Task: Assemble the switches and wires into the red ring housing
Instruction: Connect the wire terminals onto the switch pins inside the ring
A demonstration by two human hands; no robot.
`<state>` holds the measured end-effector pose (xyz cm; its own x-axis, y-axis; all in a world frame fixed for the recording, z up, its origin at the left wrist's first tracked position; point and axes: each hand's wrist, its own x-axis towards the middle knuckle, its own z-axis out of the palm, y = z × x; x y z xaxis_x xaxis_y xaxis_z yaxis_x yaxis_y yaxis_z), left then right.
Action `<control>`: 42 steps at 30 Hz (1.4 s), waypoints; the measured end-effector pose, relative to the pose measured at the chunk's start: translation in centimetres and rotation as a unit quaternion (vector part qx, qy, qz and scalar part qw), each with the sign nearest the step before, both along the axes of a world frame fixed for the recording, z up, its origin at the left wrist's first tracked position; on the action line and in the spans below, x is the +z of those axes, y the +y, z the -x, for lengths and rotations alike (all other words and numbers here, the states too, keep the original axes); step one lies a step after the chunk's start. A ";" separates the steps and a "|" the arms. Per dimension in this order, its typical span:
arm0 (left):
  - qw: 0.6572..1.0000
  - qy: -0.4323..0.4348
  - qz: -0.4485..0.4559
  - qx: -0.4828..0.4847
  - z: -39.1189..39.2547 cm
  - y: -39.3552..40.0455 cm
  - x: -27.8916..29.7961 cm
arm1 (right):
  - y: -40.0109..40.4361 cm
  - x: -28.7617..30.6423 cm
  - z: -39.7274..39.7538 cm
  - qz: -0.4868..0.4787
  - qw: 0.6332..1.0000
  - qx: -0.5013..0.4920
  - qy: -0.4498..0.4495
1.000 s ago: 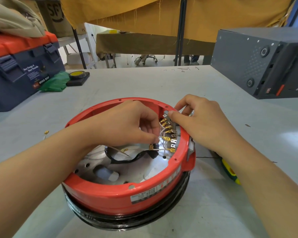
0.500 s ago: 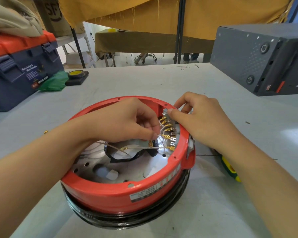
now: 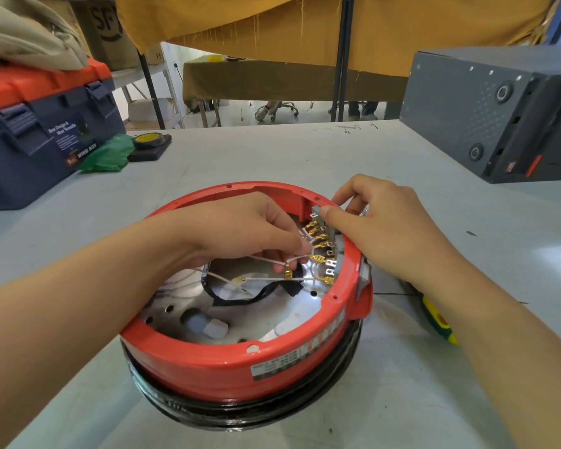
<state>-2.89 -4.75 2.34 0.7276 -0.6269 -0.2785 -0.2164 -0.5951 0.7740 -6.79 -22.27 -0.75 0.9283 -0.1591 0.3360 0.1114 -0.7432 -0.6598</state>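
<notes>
Red ring housing (image 3: 240, 361) sits mid-surface (image 3: 402, 400), nearest the person. Inside, left hand (image 3: 240, 231) pinches a white wire (image 3: 297, 258); at 2 o'clock on the rim, right hand (image 3: 379, 222) grip closed on the switch block (image 3: 332, 254). Toolbox (image 3: 39, 137) far at 10 o'clock.

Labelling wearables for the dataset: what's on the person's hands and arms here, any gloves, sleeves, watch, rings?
Nothing worn that the head view shows. The left hand and right hand are bare, with no gloves and no rings on the visible fingers. Both forearms are uncovered all the way to the frame edge: no sleeves, watch, wristband or strap. Nails look short and unpainted.
</notes>
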 end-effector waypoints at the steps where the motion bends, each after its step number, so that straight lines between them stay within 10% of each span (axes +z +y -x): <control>1: 1.000 0.007 0.002 0.003 0.0 0.0 0.0 | 0.0 0.0 0.0 -0.001 1.000 0.000 0.000; 32: 0.996 -0.048 0.070 0.001 -0.5 0.3 -0.2 | 0.0 0.1 0.0 0.008 1.000 0.002 0.005; 42: 0.972 -0.211 0.021 -0.099 0.6 -0.1 -0.1 | 0.0 0.0 0.0 0.007 1.000 -0.001 0.002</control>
<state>-3.53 -4.87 2.25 0.6358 -0.7704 0.0478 -0.6273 -0.4796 0.6135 -6.75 -22.27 -0.79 0.9295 -0.1571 0.3337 0.1061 -0.7526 -0.6499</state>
